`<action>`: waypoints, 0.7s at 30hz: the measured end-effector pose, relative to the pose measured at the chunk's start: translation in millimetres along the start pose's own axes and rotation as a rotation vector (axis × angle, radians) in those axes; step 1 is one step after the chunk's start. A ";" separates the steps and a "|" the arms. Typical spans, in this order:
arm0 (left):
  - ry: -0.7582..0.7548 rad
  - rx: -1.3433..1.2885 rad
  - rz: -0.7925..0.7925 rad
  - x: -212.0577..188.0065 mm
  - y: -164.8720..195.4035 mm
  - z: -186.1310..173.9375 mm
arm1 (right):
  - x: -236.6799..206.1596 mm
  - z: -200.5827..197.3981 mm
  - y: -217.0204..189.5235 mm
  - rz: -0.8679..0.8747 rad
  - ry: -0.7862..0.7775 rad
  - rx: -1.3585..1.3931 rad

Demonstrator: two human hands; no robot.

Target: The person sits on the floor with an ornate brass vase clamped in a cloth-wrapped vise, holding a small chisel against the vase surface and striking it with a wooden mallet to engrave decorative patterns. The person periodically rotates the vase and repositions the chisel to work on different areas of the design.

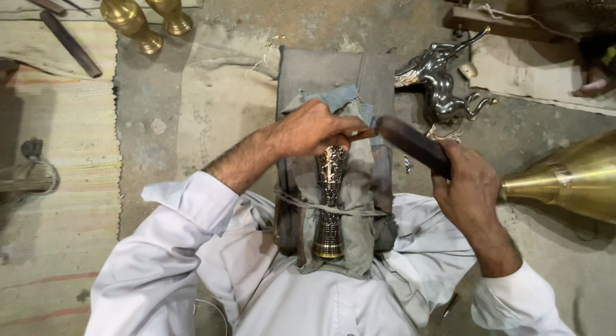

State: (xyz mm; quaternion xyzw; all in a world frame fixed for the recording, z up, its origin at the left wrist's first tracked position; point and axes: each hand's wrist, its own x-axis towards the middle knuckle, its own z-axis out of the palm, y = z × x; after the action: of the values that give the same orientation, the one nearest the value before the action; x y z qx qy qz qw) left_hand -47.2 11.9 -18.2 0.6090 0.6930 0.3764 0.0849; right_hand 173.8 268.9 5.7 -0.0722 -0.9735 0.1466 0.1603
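A dark engraved brass vase (330, 204) lies on a cloth-padded block (327, 79) between my knees, tied down with a string. My left hand (316, 127) rests on the vase's upper end, fingers closed on a small chisel whose tip shows near the thumb. My right hand (468, 182) grips the handle of a dark wooden mallet (410, 142), whose head is up against the chisel's end.
A shiny metal horse figure (443, 86) lies to the right of the block. A large brass cone-shaped piece (564, 175) is at far right. Two brass vases (144, 15) stand at top left, with dark tools (69, 44) on a mat.
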 end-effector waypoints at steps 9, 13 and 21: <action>0.557 -0.547 -0.394 -53.4 21.3 30.7 | -24.8 33.5 11.0 0.397 -0.384 0.552; 0.578 -0.525 -0.581 -65.1 39.8 54.8 | -34.2 57.9 13.0 0.563 -0.469 0.790; 0.328 -0.333 -0.396 -44.4 42.0 33.5 | -28.1 60.1 6.1 0.666 -0.559 1.089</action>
State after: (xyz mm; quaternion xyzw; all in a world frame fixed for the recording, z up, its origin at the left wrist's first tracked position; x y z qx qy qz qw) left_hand 15.7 -15.4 -30.6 0.3710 0.7314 0.5542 0.1424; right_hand 180.8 253.6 -58.8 -0.2357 -0.6921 0.6685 -0.1363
